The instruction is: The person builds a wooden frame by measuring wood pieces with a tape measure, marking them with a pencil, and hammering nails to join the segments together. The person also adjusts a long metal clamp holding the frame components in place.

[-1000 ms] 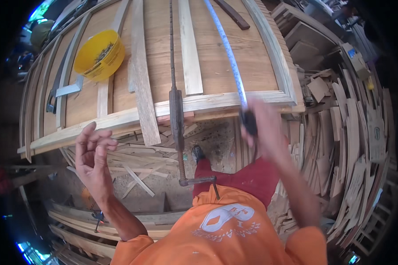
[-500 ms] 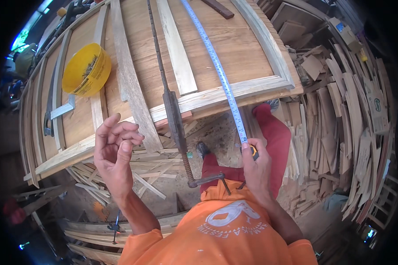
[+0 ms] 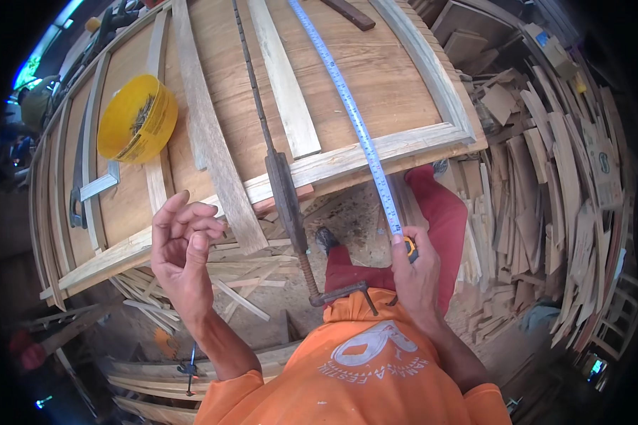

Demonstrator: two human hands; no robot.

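My left hand [image 3: 191,251] is raised at the front edge of the wooden framed panel [image 3: 422,92], palm up, fingers loosely bent and apart, holding nothing. My right hand [image 3: 415,265] is closed on a tape measure [image 3: 407,248]; its blade [image 3: 361,134] runs out across the panel and off the top of the view. A long bar clamp [image 3: 282,195] lies across the panel between my hands, its screw handle hanging past the edge. Loose slats [image 3: 216,163] lie on the panel. A yellow tub [image 3: 113,127] of small metal pieces stands at the left, beside a square [image 3: 96,188].
Stacks of offcut boards [image 3: 560,198] line the right side. Thin strips [image 3: 237,297] lie on the floor beneath the panel, and long boards [image 3: 135,382] lie behind me at lower left. A dark wooden piece [image 3: 351,15] rests near the top.
My right hand has moved down toward my waist with the tape, showing more blade past the edge. My left hand has shifted right, and my right leg has moved outward.
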